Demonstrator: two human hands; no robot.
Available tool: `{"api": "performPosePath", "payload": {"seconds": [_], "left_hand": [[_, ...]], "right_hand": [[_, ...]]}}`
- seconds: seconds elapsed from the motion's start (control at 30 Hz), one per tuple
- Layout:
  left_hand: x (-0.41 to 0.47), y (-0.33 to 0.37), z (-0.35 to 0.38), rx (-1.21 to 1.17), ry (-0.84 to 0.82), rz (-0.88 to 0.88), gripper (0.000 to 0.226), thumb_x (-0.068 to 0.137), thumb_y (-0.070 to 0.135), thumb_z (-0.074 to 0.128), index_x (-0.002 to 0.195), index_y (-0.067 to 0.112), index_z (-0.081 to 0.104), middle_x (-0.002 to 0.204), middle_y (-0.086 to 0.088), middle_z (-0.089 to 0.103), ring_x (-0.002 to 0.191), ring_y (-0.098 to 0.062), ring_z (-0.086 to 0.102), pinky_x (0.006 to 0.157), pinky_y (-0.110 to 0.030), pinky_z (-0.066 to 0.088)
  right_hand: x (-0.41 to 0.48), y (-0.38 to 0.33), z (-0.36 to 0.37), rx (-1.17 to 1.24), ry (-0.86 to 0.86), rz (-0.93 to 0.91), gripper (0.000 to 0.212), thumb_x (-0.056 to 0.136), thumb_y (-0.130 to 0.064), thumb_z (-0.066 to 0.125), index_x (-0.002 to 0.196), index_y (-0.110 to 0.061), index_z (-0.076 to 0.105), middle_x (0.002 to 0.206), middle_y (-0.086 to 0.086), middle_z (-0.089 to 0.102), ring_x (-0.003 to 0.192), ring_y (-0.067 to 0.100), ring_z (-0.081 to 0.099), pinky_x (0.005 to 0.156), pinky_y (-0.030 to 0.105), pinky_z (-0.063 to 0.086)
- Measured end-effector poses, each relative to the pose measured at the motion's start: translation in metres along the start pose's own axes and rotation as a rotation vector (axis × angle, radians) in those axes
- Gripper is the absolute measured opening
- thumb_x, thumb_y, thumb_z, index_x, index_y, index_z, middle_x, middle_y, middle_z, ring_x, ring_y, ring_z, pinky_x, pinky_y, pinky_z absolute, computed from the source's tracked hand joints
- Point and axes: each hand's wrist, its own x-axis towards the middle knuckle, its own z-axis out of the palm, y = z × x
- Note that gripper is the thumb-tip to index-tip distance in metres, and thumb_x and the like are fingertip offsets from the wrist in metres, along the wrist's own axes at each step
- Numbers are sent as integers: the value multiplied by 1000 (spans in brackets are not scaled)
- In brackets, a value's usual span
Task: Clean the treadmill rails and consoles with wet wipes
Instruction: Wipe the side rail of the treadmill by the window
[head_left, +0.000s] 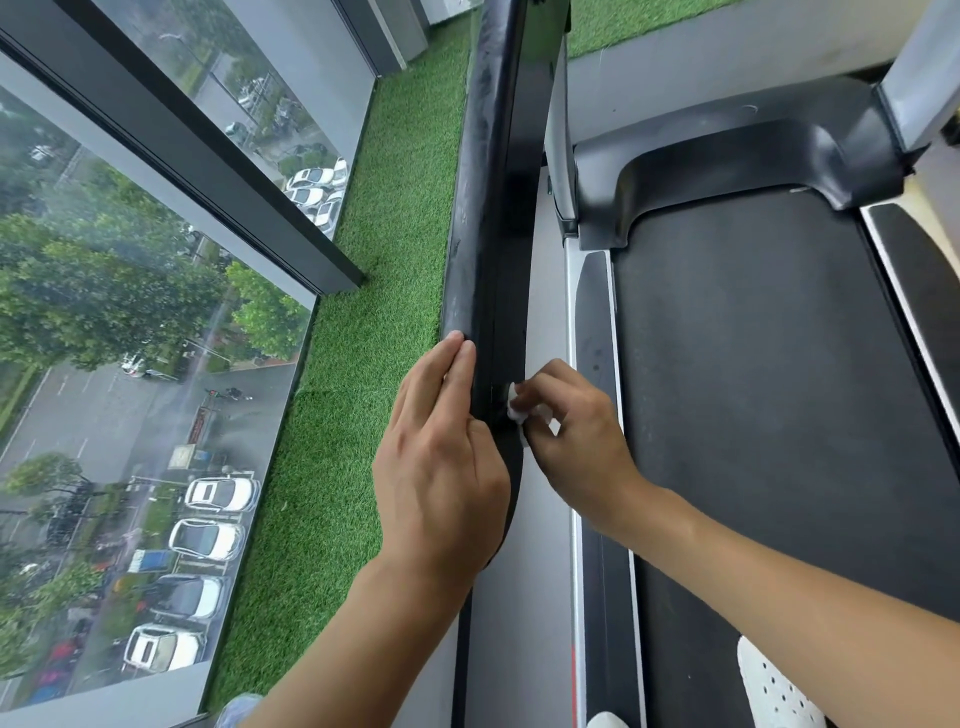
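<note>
Left hand (441, 457) flat on black rail (483, 208), right hand (571, 441) pinching wipe (516, 409), green turf (374, 312) beside window (130, 312)

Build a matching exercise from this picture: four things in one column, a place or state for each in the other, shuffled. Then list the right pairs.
1. left hand
2. right hand
3. wet wipe
4. fake grass

A. pressed against the inner side of the rail
B. lies between the window and the rail
C. rests with straight fingers on the rail's outer side
D. pinches the wet wipe

Pairs: 1-C, 2-D, 3-A, 4-B
</note>
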Motion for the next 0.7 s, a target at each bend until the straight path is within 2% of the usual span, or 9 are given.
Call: {"api": "performPosePath", "payload": {"seconds": [0.17, 0.3, 0.43, 0.53, 0.63, 0.7], "left_hand": [[-1, 0, 0, 6, 2, -4, 62, 83, 15, 27, 135, 1, 58, 142, -6, 56, 133, -21, 49, 107, -19, 33], [-2, -1, 0, 4, 8, -2, 62, 83, 14, 27, 135, 2, 58, 143, -5, 56, 133, -19, 49, 106, -18, 33], [-2, -1, 0, 2, 7, -6, 62, 83, 15, 27, 135, 2, 58, 143, -4, 56, 133, -19, 49, 106, -18, 33], [-3, -2, 1, 0, 13, 0, 62, 83, 15, 27, 135, 2, 58, 143, -4, 56, 132, -18, 50, 105, -22, 36], [-2, -3, 0, -1, 11, -1, 62, 82, 14, 28, 135, 3, 59, 143, -5, 56, 132, -20, 50, 106, -23, 36], [-3, -3, 0, -7, 6, 5, 62, 82, 14, 28, 135, 3, 59, 143, -5, 56, 133, -20, 50, 107, -24, 35]], "right_hand": [[-21, -3, 1, 7, -76, -47, 17, 82, 12, 67, 82, -6, 67, 85, -2, 56, 77, 14, 59, 71, 7, 45], [-12, 10, 6, 19, 1, 86, 23, 82, 15, 63, 80, -7, 66, 84, 2, 58, 78, 15, 59, 71, 6, 42], [-30, 9, 6, 23, -96, 101, 22, 82, 14, 64, 82, -8, 67, 85, 0, 57, 80, 17, 61, 71, 7, 44], [-9, 7, 3, 62, -22, 130, 23, 85, 10, 62, 83, -12, 66, 86, 1, 59, 79, 18, 61, 71, 12, 45], [9, -10, 4, 124, 78, 35, 18, 84, 2, 59, 85, -13, 67, 88, 1, 61, 78, 17, 63, 70, 23, 51], [13, -18, 3, 159, 115, -28, 15, 84, 0, 58, 88, -9, 70, 91, 1, 64, 84, 14, 64, 74, 24, 54]]}}
